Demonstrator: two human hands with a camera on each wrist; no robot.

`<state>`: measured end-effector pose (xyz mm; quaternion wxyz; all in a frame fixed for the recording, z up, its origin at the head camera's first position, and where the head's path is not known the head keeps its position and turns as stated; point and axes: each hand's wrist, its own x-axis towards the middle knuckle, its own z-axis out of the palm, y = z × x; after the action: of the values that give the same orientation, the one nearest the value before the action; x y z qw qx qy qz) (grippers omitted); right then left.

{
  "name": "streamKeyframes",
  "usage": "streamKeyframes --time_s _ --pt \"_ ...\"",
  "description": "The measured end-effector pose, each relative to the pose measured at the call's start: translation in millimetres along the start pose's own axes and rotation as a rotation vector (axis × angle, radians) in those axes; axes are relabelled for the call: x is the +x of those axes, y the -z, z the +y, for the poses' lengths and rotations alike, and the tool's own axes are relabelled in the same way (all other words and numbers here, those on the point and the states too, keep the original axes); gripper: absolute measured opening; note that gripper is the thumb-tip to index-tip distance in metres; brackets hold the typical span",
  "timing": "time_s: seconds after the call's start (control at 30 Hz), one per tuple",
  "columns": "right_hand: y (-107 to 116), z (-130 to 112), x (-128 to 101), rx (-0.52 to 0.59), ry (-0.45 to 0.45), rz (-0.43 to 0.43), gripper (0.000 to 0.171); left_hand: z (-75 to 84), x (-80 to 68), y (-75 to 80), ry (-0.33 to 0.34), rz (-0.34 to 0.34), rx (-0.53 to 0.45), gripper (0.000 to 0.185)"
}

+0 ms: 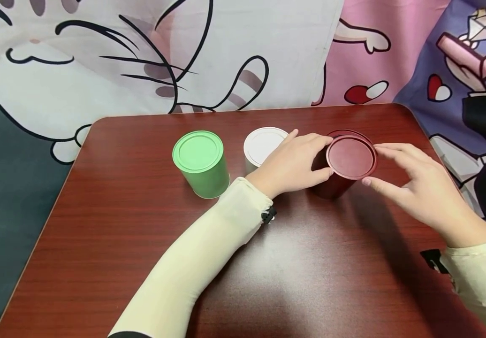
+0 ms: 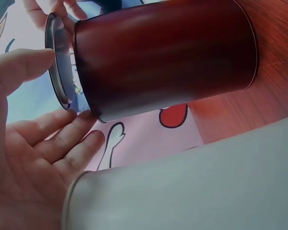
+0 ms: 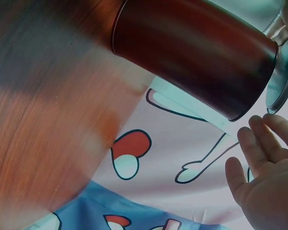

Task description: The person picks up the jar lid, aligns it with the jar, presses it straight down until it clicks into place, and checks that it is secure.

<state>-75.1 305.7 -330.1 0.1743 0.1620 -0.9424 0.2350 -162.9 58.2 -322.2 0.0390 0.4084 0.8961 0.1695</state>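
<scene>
Just above a dark red can is its round red lid, with a gap between lid and can rim in both wrist views. My left hand holds the lid's left edge, thumb in front and fingers behind. On the right edge, my right hand has its thumb and fingertips at the rim. The lid's silvery underside faces the can. The can stands upright on the table; its inside is hidden. A white can stands left of it, partly behind my left hand.
A green can with its lid on stands further left, beyond my left forearm. The brown wooden table ends at a back edge close behind the cans. Printed cartoon cloth hangs behind it.
</scene>
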Motion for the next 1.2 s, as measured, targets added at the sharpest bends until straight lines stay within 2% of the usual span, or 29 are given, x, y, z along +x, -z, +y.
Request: streamKeyframes --time_s 0.37,0.6,0.93,1.2 --pt "-0.3 4.6 5.8 -0.019 -0.044 -0.032 0.062 -0.9 8.4 -0.4 0.034 -0.045 0.026 0.063" --pt "-1.2 9.7 11.4 -0.002 -0.092 -0.068 0.062 0.8 15.2 -1.0 0.061 -0.039 0.015 0.062" --pt "-3.1 15.8 16.8 0.006 -0.102 -0.084 0.058 2.8 24.5 -1.1 0.099 -0.053 0.036 0.059" --pt "0.0 15.8 19.8 0.011 -0.154 -0.134 0.058 2.6 27.4 -5.0 0.088 -0.013 0.034 0.047"
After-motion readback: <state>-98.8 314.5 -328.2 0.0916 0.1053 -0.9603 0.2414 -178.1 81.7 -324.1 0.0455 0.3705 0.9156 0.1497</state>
